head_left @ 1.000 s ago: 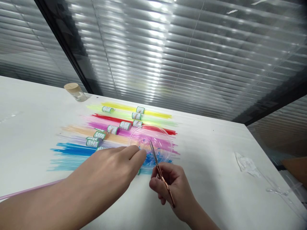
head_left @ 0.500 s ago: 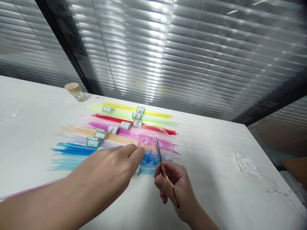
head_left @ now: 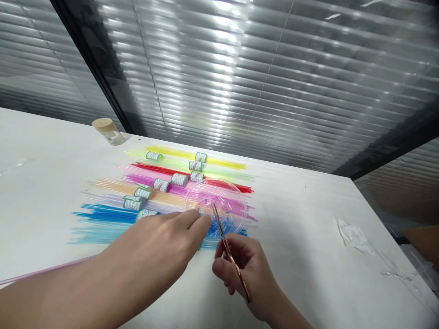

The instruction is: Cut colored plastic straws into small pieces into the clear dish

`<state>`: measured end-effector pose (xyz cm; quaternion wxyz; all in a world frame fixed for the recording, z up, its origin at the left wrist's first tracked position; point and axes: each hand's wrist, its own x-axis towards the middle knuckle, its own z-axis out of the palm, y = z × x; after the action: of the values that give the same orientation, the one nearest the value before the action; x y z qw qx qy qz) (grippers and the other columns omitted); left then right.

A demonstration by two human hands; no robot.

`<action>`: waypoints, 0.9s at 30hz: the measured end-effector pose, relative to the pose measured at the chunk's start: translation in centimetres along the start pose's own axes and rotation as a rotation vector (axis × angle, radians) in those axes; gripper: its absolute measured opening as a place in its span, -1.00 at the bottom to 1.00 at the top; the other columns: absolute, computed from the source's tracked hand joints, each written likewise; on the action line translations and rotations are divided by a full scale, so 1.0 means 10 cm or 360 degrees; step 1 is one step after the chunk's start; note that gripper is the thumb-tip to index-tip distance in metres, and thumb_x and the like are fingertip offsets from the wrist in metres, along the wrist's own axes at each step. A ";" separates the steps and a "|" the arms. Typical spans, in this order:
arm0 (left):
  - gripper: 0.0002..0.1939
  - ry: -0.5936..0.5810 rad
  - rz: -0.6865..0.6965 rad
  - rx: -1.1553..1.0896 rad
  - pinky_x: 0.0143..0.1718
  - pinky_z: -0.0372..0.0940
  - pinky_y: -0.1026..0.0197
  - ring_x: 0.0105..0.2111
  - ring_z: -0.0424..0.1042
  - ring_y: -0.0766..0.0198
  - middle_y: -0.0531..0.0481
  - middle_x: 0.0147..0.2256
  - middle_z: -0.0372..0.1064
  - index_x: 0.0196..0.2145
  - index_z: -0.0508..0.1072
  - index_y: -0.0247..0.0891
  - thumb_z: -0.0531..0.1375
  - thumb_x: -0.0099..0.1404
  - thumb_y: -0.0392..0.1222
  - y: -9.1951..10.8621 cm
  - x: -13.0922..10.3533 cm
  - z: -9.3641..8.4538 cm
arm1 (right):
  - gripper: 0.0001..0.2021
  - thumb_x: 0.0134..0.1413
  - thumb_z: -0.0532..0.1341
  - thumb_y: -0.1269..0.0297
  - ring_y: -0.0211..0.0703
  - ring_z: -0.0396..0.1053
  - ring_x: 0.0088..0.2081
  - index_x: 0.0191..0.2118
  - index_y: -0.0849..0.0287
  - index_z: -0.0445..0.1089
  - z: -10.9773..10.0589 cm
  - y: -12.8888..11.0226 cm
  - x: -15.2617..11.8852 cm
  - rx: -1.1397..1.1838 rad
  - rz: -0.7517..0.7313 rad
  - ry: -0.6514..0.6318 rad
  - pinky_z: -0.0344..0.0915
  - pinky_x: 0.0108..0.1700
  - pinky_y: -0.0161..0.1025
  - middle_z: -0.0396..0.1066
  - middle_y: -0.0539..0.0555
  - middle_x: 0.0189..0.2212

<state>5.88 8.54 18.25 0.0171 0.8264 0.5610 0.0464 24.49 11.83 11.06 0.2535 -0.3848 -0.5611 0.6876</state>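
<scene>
My right hand grips a pair of copper-handled scissors. Their blades point up and away over a clear round bowl, close to my left fingertips. Small cut bits, mostly blue, lie inside the bowl. My left hand is closed, knuckles up, at the bowl's near left rim. From under that wrist, thin pink plastic straws run out to the left, in line with the closed fingers. The ends at my left fingertips are hidden by the hand.
Paper-banded bundles of thin straws lie side by side, among them yellow, red and blue. A lidded jar stands at the back left of the white table. Crumpled clear wrapping lies right, before window blinds.
The scissors and my right hand have moved left and slightly nearer to me, bringing the blades closer to my left fingertips. My left hand has shifted slightly right and down.
</scene>
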 end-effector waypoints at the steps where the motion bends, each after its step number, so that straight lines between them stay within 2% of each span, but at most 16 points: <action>1: -0.63 -0.0028 0.0011 0.0028 -0.55 0.16 0.34 -0.58 0.31 0.34 -0.02 -0.39 0.43 -0.20 0.44 -0.27 -0.01 0.15 -0.55 0.00 0.00 0.00 | -0.58 -0.16 0.38 -0.05 -0.38 -0.05 -0.64 -0.52 0.17 0.25 0.00 0.00 0.00 -0.0005 0.0001 0.0005 -0.10 -0.60 -0.36 -0.02 -0.16 -0.69; 10: -0.63 -0.0119 0.0016 0.0103 -0.56 0.19 0.32 -0.58 0.33 0.32 -0.03 -0.38 0.43 -0.19 0.42 -0.28 -0.02 0.14 -0.54 0.00 0.03 0.01 | -0.58 -0.18 0.41 -0.03 -0.39 -0.07 -0.65 -0.52 0.16 0.24 0.01 -0.02 0.00 0.0020 0.0025 0.0001 -0.12 -0.60 -0.35 -0.02 -0.17 -0.70; 14: -0.59 -0.0343 0.0002 0.0184 -0.59 0.18 0.28 -0.54 0.41 0.24 -0.06 -0.33 0.46 -0.19 0.44 -0.28 -0.01 0.10 -0.56 0.04 0.07 -0.05 | -0.58 -0.19 0.41 -0.03 -0.38 -0.08 -0.65 -0.52 0.17 0.25 0.01 -0.02 0.00 0.0011 0.0033 0.0009 -0.13 -0.60 -0.34 -0.03 -0.18 -0.72; 19: -0.52 -0.0573 -0.0022 0.0216 -0.50 0.30 0.24 -0.44 0.49 0.16 -0.07 -0.26 0.49 -0.14 0.44 -0.27 -0.03 0.08 -0.61 0.08 0.11 -0.10 | -0.59 -0.17 0.40 -0.01 -0.39 -0.08 -0.65 -0.53 0.16 0.24 0.01 -0.02 0.02 0.0005 0.0011 0.0006 -0.15 -0.59 -0.34 -0.03 -0.18 -0.71; 25: -0.53 -0.0662 -0.0052 0.0175 -0.46 0.36 0.16 -0.41 0.51 0.08 -0.11 -0.24 0.50 -0.12 0.46 -0.29 -0.04 0.12 -0.59 0.08 0.14 -0.13 | -0.63 -0.16 0.41 0.06 -0.38 -0.08 -0.64 -0.52 0.17 0.26 0.00 0.00 0.01 0.0018 0.0014 0.0010 -0.14 -0.58 -0.33 -0.02 -0.18 -0.72; 27: -0.54 -0.0603 -0.0058 0.0145 -0.47 0.35 0.16 -0.42 0.50 0.08 -0.12 -0.25 0.50 -0.14 0.47 -0.30 -0.04 0.12 -0.59 0.07 0.14 -0.12 | -0.63 -0.16 0.41 0.06 -0.38 -0.08 -0.64 -0.53 0.17 0.25 0.00 0.00 0.01 0.0006 0.0018 0.0021 -0.14 -0.58 -0.34 -0.02 -0.18 -0.72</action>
<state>6.97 9.53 19.59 0.0858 0.8100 0.5640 -0.1356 24.43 11.88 11.04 0.2541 -0.3922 -0.5559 0.6875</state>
